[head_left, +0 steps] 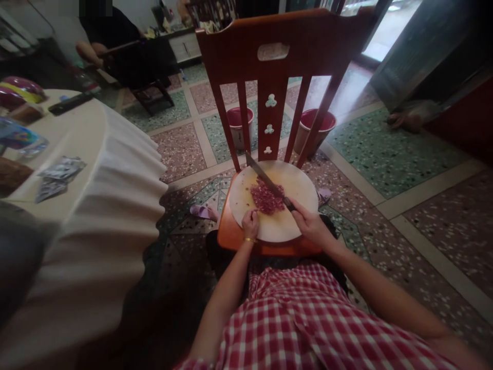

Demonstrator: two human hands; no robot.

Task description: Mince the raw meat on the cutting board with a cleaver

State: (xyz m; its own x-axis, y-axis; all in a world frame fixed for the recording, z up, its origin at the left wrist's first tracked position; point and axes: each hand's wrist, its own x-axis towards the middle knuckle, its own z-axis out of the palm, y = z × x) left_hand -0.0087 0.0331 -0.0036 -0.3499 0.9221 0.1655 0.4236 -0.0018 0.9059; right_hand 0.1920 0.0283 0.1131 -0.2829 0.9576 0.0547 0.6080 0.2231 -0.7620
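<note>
A round pale cutting board point(296, 185) lies on the seat of a red-brown wooden chair point(277, 56). A small heap of chopped red meat point(265, 199) sits in the board's middle. My right hand point(310, 222) grips the dark handle of a knife point(265, 180), whose blade slants up-left over the meat. My left hand point(250, 223), with a gold bangle at the wrist, rests curled on the board's near edge beside the meat, fingers closed, holding nothing I can see.
A table with a white pleated cloth point(115, 205) stands at left, carrying packets, bowls and a remote. Two red buckets point(239, 123) point(318, 126) stand on the tiled floor behind the chair. Another person point(111, 41) sits at the back left. A purple slipper point(200, 210) lies by the chair.
</note>
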